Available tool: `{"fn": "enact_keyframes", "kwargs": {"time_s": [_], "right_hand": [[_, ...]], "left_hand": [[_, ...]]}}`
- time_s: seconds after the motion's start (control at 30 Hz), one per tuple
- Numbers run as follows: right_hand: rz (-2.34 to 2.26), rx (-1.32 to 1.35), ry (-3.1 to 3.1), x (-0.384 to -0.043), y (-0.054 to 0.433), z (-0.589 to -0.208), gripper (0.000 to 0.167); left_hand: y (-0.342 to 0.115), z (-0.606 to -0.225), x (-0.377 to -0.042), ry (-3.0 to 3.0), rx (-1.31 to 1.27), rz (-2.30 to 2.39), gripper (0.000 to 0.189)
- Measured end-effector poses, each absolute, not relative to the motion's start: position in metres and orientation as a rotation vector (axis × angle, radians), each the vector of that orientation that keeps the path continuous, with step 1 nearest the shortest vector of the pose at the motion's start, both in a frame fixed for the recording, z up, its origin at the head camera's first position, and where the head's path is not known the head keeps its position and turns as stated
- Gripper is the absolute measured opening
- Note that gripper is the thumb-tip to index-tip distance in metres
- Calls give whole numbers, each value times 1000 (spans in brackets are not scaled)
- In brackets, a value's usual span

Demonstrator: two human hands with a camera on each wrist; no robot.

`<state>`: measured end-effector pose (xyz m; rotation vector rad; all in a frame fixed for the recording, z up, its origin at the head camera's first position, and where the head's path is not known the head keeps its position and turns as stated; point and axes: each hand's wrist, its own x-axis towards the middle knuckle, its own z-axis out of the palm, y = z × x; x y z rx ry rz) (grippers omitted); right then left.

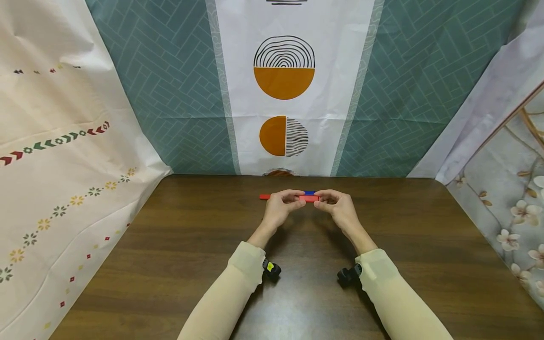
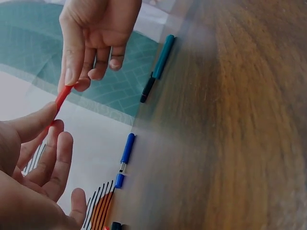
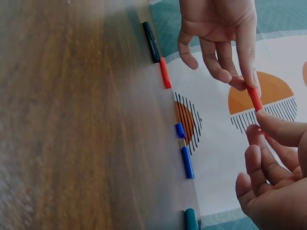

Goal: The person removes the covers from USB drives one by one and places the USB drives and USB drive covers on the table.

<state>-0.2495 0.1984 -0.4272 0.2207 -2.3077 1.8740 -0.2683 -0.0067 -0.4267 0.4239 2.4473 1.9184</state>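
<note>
Evidently, the far part of the surface (image 1: 204, 222) serves as a resting row, with small pen-like pieces set end to end, perhaps so that they lie clear of the forearms. At the left, a black piece (image 3: 151, 42) lies in line with a red end piece (image 3: 165, 73); whether they are joined I cannot tell.

Next comes the left hand (image 1: 278, 207), its thumb and forefinger closed on one end of a red stick (image 1: 309, 199), the other fingers loosely bent, probably to leave the slim thing free and in sight.

The red stick itself is in the middle, lifted off the surface and roughly level between the hands; held at both ends, it seems well steadied. Fingertips hide whether it is one part or two. Just beyond it lie a short blue piece (image 3: 180, 130) and a longer blue piece (image 3: 187, 163), a pale section showing between them, so the short one looks not fully seated.

The right hand (image 1: 342, 210) mirrors the left, thumb and forefinger pinching the stick's other end. Farther right rests a teal piece (image 2: 165, 57) with a black end (image 2: 147, 89) pointing toward the blue.
</note>
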Motion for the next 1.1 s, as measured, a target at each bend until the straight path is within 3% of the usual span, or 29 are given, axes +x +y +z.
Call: {"fn": "enact_keyframes", "kwargs": {"time_s": [1.1], "right_hand": [[1850, 203, -2366, -251, 195, -427, 29]], "left_hand": [[-13, -428, -268, 2384, 399, 1954, 33]]}}
